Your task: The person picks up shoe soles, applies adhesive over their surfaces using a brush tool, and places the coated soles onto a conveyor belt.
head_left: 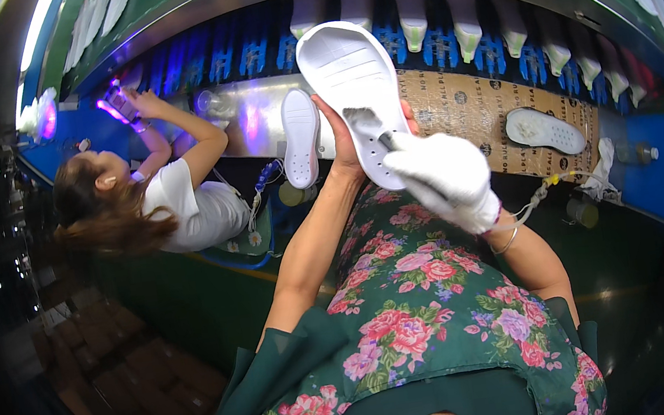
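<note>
In the head view, a large white sole [347, 56] is held up above the near edge of the desk [253, 138], its inner face toward the camera and its broad end pointing away from the person. The left hand [346, 149], bare, grips it from underneath: the thumb lies along the sole's left edge and the fingers [411, 121] curl up at its right edge, so the sole sits between them, its narrow, holed end over the palm and wrist side.

The right hand, in a white glove [450, 172], is closed around a brush [388, 141]; most of the handle is hidden by the glove. The brush's greyish bristles meet the sole around its middle, and the gloved fingertips are just above the holed end; whether they touch it cannot be told. A coiled pale cord [534, 201] runs from the right wrist toward the desk.

A smaller white sole [302, 138] is just left of the left hand. Another sole [545, 131] lies on brown cardboard [453, 110] to the right, well apart from both hands. Behind, pale shoe pieces [413, 17] stand in a row by blue holders [439, 49]. A co-worker [191, 204] at the left holds a small device [120, 105].
</note>
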The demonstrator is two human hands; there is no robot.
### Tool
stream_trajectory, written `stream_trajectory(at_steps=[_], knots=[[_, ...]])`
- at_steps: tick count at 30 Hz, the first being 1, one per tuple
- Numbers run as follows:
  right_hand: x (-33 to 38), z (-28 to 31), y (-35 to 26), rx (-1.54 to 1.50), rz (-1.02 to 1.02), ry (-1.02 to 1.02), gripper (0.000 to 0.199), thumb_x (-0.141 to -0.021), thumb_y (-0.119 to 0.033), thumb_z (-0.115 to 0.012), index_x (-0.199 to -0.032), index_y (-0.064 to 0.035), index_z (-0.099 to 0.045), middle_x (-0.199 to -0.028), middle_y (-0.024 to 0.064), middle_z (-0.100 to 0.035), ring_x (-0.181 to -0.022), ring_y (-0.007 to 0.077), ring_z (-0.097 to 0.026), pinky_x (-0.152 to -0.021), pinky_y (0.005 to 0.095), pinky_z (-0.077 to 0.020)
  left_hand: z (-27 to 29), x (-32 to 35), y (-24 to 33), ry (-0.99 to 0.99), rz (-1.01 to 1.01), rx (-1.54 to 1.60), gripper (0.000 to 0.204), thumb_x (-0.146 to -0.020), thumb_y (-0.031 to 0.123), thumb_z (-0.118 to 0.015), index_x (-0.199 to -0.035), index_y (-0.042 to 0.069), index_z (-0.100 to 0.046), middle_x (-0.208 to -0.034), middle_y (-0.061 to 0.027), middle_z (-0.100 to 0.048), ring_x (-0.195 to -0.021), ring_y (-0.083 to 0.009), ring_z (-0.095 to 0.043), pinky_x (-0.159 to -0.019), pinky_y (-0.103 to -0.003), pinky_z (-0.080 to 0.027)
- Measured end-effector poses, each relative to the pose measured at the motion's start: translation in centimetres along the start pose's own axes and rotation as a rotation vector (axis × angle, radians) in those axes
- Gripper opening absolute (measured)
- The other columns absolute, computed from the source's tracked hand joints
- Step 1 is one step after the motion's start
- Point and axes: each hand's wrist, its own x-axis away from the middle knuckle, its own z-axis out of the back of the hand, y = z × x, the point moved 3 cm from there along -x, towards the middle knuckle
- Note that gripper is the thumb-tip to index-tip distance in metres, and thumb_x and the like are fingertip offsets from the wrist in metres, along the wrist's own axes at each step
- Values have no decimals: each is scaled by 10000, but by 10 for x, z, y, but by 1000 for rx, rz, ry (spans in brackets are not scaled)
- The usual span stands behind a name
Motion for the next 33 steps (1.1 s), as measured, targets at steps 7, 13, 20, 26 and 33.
stream_trajectory(at_steps=[7, 13, 20, 26, 33], knots=[[4, 9, 3, -174, -160, 90, 311, -726, -22, -730, -1017, -128, -713, -845, 78, -693, -707, 227, -655, -614, 316, -522, 6, -12, 0, -155, 40, 157, 1182, -586, 990, -292, -1072, -59, -538, -908, -190, -613, -871, -320, -611, -745, -432, -534], [10, 1, -4, -302, -69, -38, 275, -748, -61, -729, -1015, -130, -717, -845, 78, -699, -707, 238, -674, -645, 331, -535, -3, -26, 11, -56, -86, 251, 1157, -583, 987, -314, -1032, -54, -542, -817, -162, -603, -783, -292, -585, -715, -416, -508], [12, -2, 5, 83, -28, -97, 341, -732, -52, -732, -1062, -124, -680, -1008, 109, -689, -681, 238, -641, -606, 328, -517, 4, -33, 17, -88, 62, 20, 1102, -652, 955, -271, -1149, 3, -518, -879, -166, -589, -728, -295, -606, -615, -425, -520], [11, -1, 1, -465, -151, -158, 232, -726, -79, -753, -955, -118, -743, -998, 96, -716, -823, 235, -692, -724, 310, -550, 13, -37, 32, -124, 179, 5, 1085, -684, 928, -302, -1287, 41, -463, -929, -209, -592, -717, -328, -651, -552, -423, -565], [15, -7, 5, 161, 2, -272, 355, -709, -92, -751, -1056, -109, -675, -1018, 114, -687, -690, 214, -649, -598, 307, -515, 8, -53, 25, -200, 383, -71, 1069, -724, 877, -315, -1389, 44, -389, -945, -264, -619, -731, -372, -684, -590, -463, -607]])
